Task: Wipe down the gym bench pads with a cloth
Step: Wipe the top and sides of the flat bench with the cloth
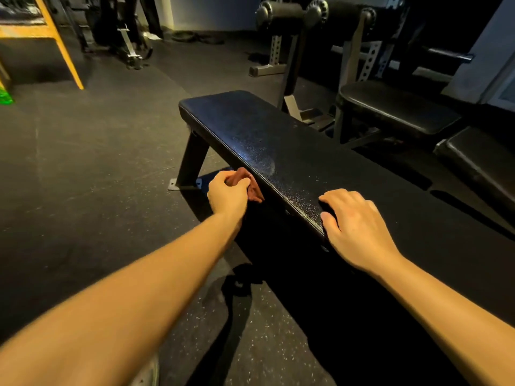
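cloth (252,188), reddish-brown and bunched, sits against the left long edge of the flat black bench pad (264,129), about halfway along it. the left hand (227,196) grips it, fingers curled tight round the bundle, and a fold of the cloth hangs below the fist against the pad's side. the right hand (359,229) rests on the pad's near end by the same left edge, fingers spread and loosely bent over the top, thumb at the side; it holds nothing. both forearms are bare. the pad's textured top shows a dull smear just beyond the cloth. the far end of the pad stands on a black angled leg (192,160) with a foot plate on the dark speckled floor (97,162). beyond the pad's right edge stands another black padded seat (395,107) on a grey frame, with a third pad (479,160) further right. black foam rollers (281,9) sit at the top, and a yellow frame (60,43) at the upper left.
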`<act>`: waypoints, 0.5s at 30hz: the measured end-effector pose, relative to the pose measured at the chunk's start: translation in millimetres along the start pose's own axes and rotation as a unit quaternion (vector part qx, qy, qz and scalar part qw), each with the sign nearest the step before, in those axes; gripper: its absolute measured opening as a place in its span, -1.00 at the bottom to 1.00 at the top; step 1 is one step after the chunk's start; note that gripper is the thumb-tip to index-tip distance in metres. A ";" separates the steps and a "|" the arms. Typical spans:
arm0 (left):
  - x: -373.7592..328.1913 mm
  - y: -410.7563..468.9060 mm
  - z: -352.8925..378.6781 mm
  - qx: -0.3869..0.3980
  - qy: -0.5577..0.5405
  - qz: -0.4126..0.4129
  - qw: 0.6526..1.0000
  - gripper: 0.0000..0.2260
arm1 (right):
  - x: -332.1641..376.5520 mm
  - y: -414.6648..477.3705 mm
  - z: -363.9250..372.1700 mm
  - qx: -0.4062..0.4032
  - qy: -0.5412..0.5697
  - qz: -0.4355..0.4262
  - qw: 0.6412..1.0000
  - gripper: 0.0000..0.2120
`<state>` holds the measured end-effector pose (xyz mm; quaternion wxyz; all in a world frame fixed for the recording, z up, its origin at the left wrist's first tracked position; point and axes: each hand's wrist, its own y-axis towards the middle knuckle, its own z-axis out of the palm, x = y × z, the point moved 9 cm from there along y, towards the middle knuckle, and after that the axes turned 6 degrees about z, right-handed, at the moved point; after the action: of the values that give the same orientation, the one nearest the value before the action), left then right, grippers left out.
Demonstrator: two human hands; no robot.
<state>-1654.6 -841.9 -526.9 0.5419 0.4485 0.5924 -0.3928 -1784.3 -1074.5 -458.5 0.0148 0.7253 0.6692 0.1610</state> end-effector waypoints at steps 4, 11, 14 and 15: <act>-1.3 -77.6 22.7 0.006 -0.118 0.040 0.992 -0.85 | 0.0 1.5 1.0 -0.002 0.002 0.006 1.000 -0.66; 2.7 -146.1 33.9 -0.013 -0.131 0.039 0.991 -0.87 | -1.9 0.8 1.2 -0.015 0.002 0.015 1.000 -0.69; 9.1 -69.6 19.9 -0.060 -0.141 -0.029 0.988 -0.91 | -2.4 1.1 3.1 -0.011 0.009 0.010 1.000 -0.68; 9.3 -52.7 13.7 -0.067 -0.117 -0.029 0.990 -0.91 | -2.3 1.3 2.9 -0.012 0.010 0.010 1.000 -0.68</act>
<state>-1701.1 -869.2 -538.7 0.6248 0.3449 0.5628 -0.4170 -1782.4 -1076.3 -461.4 0.0150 0.7299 0.6603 0.1764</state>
